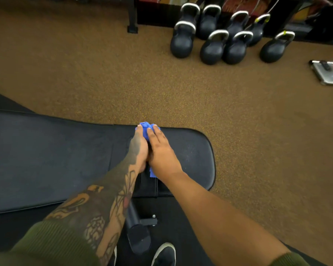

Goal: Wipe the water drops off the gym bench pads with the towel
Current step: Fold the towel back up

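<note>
A black gym bench runs across the view, with a long back pad (46, 160) on the left and a shorter seat pad (192, 160) on the right. A bunched blue towel (146, 126) lies at the far edge of the bench, over the gap between the two pads. My left hand (139, 148) and my right hand (160, 150) press side by side on the towel, fingers pointing away from me. Blue cloth shows past my fingertips and below my right palm. I cannot make out water drops on the pads.
Speckled brown rubber floor (181, 89) lies beyond the bench. Several black kettlebells (213, 48) stand at the back right, with a scale (328, 72) on the floor at the far right. A black frame post (132, 27) stands at the back. My shoe (164, 254) and a bench roller (138, 233) sit below.
</note>
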The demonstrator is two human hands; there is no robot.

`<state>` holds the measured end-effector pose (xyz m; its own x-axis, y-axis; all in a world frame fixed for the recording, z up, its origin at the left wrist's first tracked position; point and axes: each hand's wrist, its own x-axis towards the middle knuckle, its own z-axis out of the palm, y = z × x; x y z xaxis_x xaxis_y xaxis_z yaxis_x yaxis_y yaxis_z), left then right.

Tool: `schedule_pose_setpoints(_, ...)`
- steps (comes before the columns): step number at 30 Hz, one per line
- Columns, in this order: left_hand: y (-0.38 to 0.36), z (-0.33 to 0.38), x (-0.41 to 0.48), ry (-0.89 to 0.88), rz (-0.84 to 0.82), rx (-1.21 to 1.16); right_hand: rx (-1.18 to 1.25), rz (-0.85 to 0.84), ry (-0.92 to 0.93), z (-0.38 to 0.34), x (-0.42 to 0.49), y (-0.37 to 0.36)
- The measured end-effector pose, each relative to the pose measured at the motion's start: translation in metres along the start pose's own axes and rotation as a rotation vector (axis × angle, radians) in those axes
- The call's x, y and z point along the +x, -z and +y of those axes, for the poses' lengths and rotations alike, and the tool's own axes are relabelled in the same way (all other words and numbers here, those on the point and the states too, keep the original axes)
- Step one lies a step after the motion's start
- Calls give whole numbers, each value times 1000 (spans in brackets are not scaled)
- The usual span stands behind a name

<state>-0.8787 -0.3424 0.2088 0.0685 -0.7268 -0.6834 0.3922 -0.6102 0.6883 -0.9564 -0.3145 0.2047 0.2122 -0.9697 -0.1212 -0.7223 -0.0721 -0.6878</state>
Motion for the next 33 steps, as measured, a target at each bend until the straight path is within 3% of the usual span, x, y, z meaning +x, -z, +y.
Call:
schedule_pose_setpoints(3,15,-6,19,32,-72,-271,77,-12,49,-21,0,6)
schedule_pose_setpoints(6,28,30,-6,59,-90,-340,132,62,74,-41,0,21)
schedule_pose_setpoints(9,39,61,-33,53,-160,-373,164,145,-19,-55,2,32)
schedule_pose_setpoints(12,52,75,-40,-17,-56,-344,236,3,-176,-72,6,34)
schedule_pose_setpoints(15,80,91,-45,-36,111,-348,339,-110,-211,-97,12,30)
schedule_pose_setpoints(20,144,122,-74,-63,152,-321,255,-283,-117,-153,25,7)
schedule_pose_setpoints(24,220,144,-105,-304,346,-245,189,-396,-17,-215,31,-25)
schedule_pose_setpoints(33,414,172,-181,-429,511,-239,147,-562,156,-368,18,-140)
